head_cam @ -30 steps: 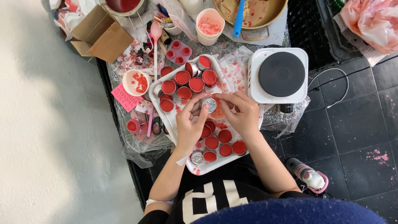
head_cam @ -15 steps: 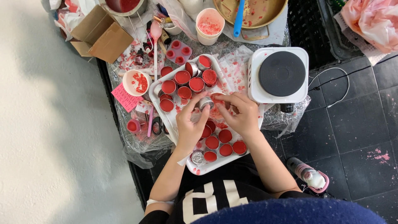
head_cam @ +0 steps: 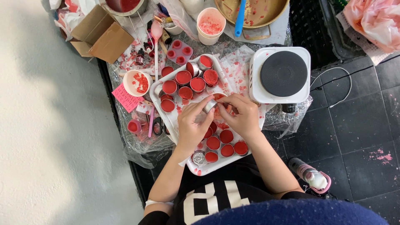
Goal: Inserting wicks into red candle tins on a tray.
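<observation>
Holding: left hand (head_cam: pixel 192 125) pinches a small round metal tin (head_cam: pixel 209 106) over the white tray (head_cam: pixel 160 109), fingers curled shut on its rim.
Right hand (head_cam: pixel 241 113): fingers bent, touching the tin's far side.
Handling: probably light, stiff, smooth; grip by the rim, level.
Around: red-filled tins (head_cam: pixel 227 136) just below both hands.

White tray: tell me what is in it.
The white tray holds small round tins of red filling, plus one silvery tin near its front edge. The left hand and right hand cover the middle, so tins beneath them cannot be counted.
</observation>
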